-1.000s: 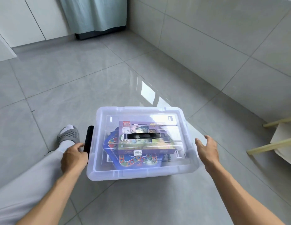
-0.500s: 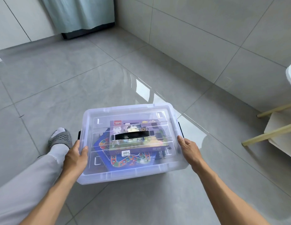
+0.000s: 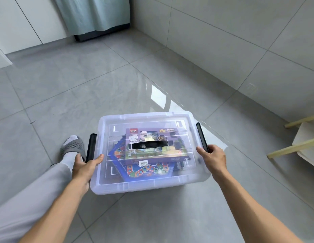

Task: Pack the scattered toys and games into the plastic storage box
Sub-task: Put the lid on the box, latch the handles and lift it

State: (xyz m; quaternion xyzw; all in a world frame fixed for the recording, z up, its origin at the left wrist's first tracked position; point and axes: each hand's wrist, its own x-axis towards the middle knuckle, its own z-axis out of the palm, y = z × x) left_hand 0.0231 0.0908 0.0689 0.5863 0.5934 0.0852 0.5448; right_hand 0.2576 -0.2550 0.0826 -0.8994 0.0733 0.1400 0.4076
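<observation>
The clear plastic storage box (image 3: 149,185) stands on the grey tiled floor with its lid on. A black carry handle (image 3: 150,144) lies across the lid's middle. Through the lid I see a purple game box (image 3: 152,135) lying over a blue board game (image 3: 145,170). My left hand (image 3: 84,166) grips the box's left edge by the black left latch (image 3: 91,145), thumb on the lid. My right hand (image 3: 213,157) holds the right edge at the black right latch (image 3: 201,135). Both latches stand out from the box's sides.
My leg in light trousers with a grey slipper (image 3: 73,148) stretches out left of the box. Wooden furniture legs (image 3: 293,148) stand at the right. A tiled wall (image 3: 240,41) runs behind, and a curtain (image 3: 93,14) hangs at the far corner.
Both hands came in from beside the box and now grip its left and right edges. The view has shifted, so the box sits further right in the frame.
</observation>
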